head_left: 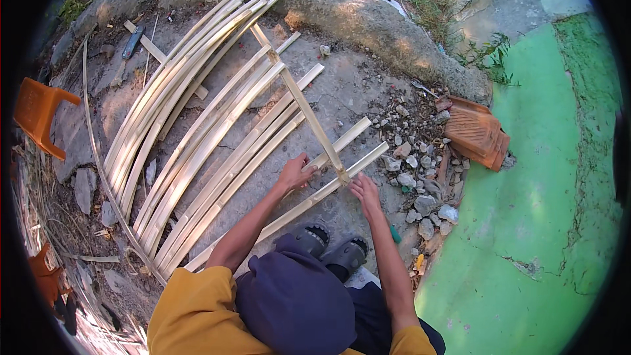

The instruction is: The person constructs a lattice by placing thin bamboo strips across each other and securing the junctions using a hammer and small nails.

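Long pale bamboo slats point(246, 95) lie side by side on the ground, with a cross slat point(307, 113) running over several of them. Its near end meets the slat closest to my feet point(368, 159) at what looks like a tied joint point(343, 176). My left hand point(294, 174) has its fingers curled at the neighbouring slat point(347, 137), left of the joint. On the joint's right side, my right hand point(365, 192) has bent fingers pressed against the nearest slat. The fingertips are partly hidden, and no tool shows in either hand.
A thin curved strip point(98, 158) runs along the slats' left ends. An orange plastic stool point(43, 115) lies far left. Rubble point(424, 204) and a ridged orange clay block point(476, 133) border green-painted concrete point(519, 223) at right. My dark clogs point(345, 253) are close to the nearest slat.
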Action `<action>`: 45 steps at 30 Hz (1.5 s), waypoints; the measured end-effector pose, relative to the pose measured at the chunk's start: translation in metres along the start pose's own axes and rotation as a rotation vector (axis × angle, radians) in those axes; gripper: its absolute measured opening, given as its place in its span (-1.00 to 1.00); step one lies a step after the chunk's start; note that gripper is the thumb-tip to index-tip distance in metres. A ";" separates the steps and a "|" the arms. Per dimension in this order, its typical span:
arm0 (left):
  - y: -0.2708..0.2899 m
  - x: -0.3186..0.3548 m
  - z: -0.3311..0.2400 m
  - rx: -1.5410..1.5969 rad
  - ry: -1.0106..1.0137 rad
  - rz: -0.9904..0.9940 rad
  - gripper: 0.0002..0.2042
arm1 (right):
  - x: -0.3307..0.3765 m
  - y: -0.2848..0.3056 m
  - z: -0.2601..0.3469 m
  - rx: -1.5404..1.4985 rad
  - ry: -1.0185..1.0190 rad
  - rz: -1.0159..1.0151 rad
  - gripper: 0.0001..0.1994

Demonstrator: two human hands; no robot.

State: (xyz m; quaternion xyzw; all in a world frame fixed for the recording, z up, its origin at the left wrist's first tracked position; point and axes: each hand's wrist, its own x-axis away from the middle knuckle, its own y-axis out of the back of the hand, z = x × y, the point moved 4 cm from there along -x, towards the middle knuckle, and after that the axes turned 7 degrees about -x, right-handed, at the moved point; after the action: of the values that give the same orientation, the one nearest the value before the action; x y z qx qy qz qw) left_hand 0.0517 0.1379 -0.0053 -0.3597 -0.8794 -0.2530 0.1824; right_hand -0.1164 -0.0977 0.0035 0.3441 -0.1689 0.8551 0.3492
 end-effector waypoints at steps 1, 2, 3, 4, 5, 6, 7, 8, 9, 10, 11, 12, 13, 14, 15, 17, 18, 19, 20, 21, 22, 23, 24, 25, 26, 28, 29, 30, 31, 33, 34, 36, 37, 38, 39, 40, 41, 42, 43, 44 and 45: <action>0.000 0.000 -0.008 0.000 -0.013 0.008 -0.58 | -0.005 -0.008 -0.001 -0.058 0.003 0.058 -0.56; -0.001 -0.001 -0.012 0.048 -0.024 0.030 -0.62 | -0.009 -0.015 -0.003 -0.118 0.005 0.117 -0.58; -0.001 0.000 -0.012 0.093 -0.029 0.047 -0.66 | -0.011 -0.023 -0.006 -0.123 0.008 0.115 -0.58; -0.001 -0.001 -0.013 0.089 -0.035 0.052 -0.66 | -0.013 -0.026 -0.006 -0.082 0.064 0.049 -0.61; 0.001 -0.001 -0.011 0.096 -0.048 0.047 -0.65 | -0.012 -0.031 -0.006 -0.040 0.110 -0.012 -0.63; 0.002 -0.002 -0.009 0.104 -0.063 0.042 -0.63 | -0.008 -0.033 -0.005 -0.045 0.108 -0.013 -0.63; 0.001 -0.002 -0.008 0.100 -0.063 0.047 -0.63 | -0.003 -0.033 -0.003 -0.117 0.123 0.002 -0.65; -0.001 0.000 -0.011 0.071 -0.037 0.067 -0.66 | 0.004 -0.034 0.000 -0.186 0.135 0.013 -0.66; -0.003 0.002 -0.011 0.041 -0.012 0.085 -0.69 | 0.010 -0.036 0.003 -0.190 0.132 0.009 -0.66; -0.006 0.006 -0.010 0.037 -0.010 0.091 -0.69 | 0.016 -0.039 0.005 -0.166 0.132 -0.013 -0.68; -0.012 0.010 -0.012 0.094 -0.016 0.136 -0.71 | 0.018 -0.041 0.010 -0.142 0.140 -0.036 -0.71; -0.016 0.011 -0.014 0.150 -0.021 0.180 -0.74 | 0.020 -0.043 0.015 -0.148 0.143 -0.042 -0.71; -0.017 0.011 -0.015 0.188 -0.018 0.206 -0.76 | 0.021 -0.046 0.022 -0.055 0.181 -0.044 -0.72; -0.022 0.013 -0.020 0.182 -0.023 0.222 -0.76 | 0.023 -0.043 0.024 0.038 0.220 -0.057 -0.74; -0.025 0.016 -0.024 0.211 -0.022 0.195 -0.76 | 0.024 -0.040 0.025 0.091 0.268 -0.091 -0.75; -0.027 0.019 -0.027 0.230 -0.019 0.174 -0.76 | 0.028 -0.034 0.023 0.108 0.247 -0.136 -0.75; -0.028 0.018 -0.027 0.221 -0.007 0.195 -0.74 | 0.029 -0.033 0.022 0.134 0.226 -0.166 -0.74; -0.029 0.018 -0.026 0.212 0.005 0.215 -0.72 | 0.028 -0.034 0.022 0.125 0.224 -0.171 -0.74; -0.030 0.016 -0.021 0.203 0.006 0.217 -0.72 | 0.027 -0.037 0.021 0.115 0.241 -0.159 -0.75; -0.030 0.013 -0.013 0.132 -0.070 0.173 -0.69 | 0.025 -0.040 0.019 0.108 0.253 -0.145 -0.75; -0.030 0.011 -0.005 0.061 -0.144 0.130 -0.66 | 0.022 -0.043 0.016 0.103 0.247 -0.143 -0.75; -0.034 0.013 -0.010 0.059 -0.146 0.142 -0.66 | 0.020 -0.039 0.015 0.093 0.247 -0.143 -0.75; -0.037 0.016 -0.014 0.093 -0.118 0.149 -0.64 | 0.018 -0.034 0.014 0.084 0.247 -0.142 -0.75; -0.040 0.017 -0.019 0.126 -0.090 0.155 -0.61 | 0.018 -0.029 0.012 0.081 0.244 -0.153 -0.75; -0.040 0.018 -0.018 0.120 -0.087 0.155 -0.61 | 0.020 -0.031 0.011 0.065 0.249 -0.150 -0.74; -0.040 0.019 -0.016 0.070 -0.080 0.117 -0.60 | 0.021 -0.034 0.012 0.045 0.249 -0.148 -0.73; -0.041 0.019 -0.013 0.065 -0.078 0.119 -0.60 | 0.021 -0.035 0.012 0.042 0.238 -0.147 -0.71; -0.041 0.018 -0.010 0.053 -0.084 0.095 -0.59 | 0.021 -0.037 0.013 0.039 0.226 -0.147 -0.70; -0.041 0.018 -0.006 0.041 -0.089 0.070 -0.58 | 0.021 -0.038 0.013 0.035 0.223 -0.146 -0.70; -0.042 0.016 -0.004 0.019 -0.100 0.051 -0.58 | 0.019 -0.039 0.015 0.048 0.227 -0.142 -0.65; -0.042 0.015 -0.003 -0.001 -0.109 0.030 -0.58 | 0.018 -0.040 0.014 0.045 0.227 -0.142 -0.65; -0.042 0.019 -0.010 0.028 -0.090 0.061 -0.58 | 0.020 -0.037 0.012 -0.001 0.222 -0.172 -0.57; -0.042 0.020 -0.014 0.057 -0.072 0.087 -0.59 | 0.020 -0.035 0.012 -0.001 0.220 -0.176 -0.57; -0.042 0.019 -0.014 0.056 -0.073 0.087 -0.59 | 0.018 -0.035 0.011 -0.001 0.216 -0.167 -0.54; -0.043 0.019 -0.015 0.066 -0.079 0.095 -0.59 | 0.017 -0.035 0.011 0.000 0.211 -0.159 -0.51; -0.043 0.018 -0.015 0.076 -0.085 0.103 -0.59 | 0.016 -0.034 0.010 -0.001 0.212 -0.160 -0.51; -0.043 0.017 -0.014 0.075 -0.084 0.104 -0.59 | 0.016 -0.035 0.011 0.005 0.211 -0.139 -0.51; -0.043 0.017 -0.013 0.079 -0.100 0.106 -0.60 | 0.015 -0.036 0.011 0.011 0.210 -0.118 -0.52; -0.043 0.017 -0.013 0.084 -0.117 0.109 -0.60 | 0.015 -0.036 0.011 0.010 0.209 -0.119 -0.52; -0.042 0.017 -0.014 0.084 -0.115 0.112 -0.60 | 0.016 -0.037 0.012 0.005 0.213 -0.103 -0.54; -0.042 0.017 -0.015 0.073 -0.118 0.114 -0.60 | 0.017 -0.039 0.013 0.000 0.217 -0.088 -0.56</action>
State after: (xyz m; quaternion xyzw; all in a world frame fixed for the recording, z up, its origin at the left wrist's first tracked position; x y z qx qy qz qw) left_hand 0.0123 0.1128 0.0016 -0.4165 -0.8753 -0.1884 0.1575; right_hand -0.0915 -0.0695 0.0270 0.2565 -0.1146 0.8712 0.4025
